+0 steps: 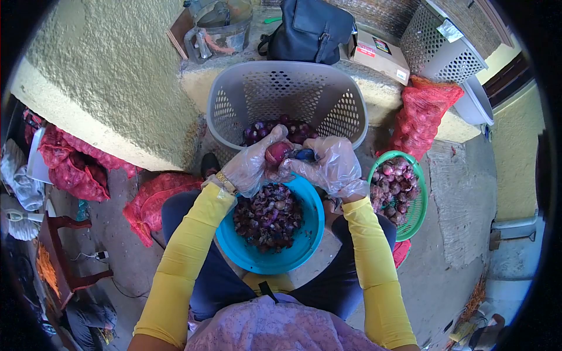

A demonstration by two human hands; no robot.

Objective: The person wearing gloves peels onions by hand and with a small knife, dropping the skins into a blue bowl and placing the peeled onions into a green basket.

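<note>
My left hand (252,161), in a clear plastic glove, is closed around a red onion (277,153). In the same kind of glove, my right hand (332,165) grips a dark blue handle (305,154) close beside the onion; whatever blade or tip it has is hidden. Both hands are over the far rim of a blue basin (317,225), which holds onion skins and trimmings (268,216). Just beyond the hands stands a grey perforated basket (287,73) with peeled purple onions (255,133) at its bottom. A green basket (422,202) of unpeeled onions (395,187) sits right of my right hand.
Red mesh sacks of onions lie at the left (155,202) and stand at the right (422,114). A black backpack (308,32), a cardboard box (380,55) and a bucket (225,29) rest on the ledge. A wooden chair (58,251) is at left.
</note>
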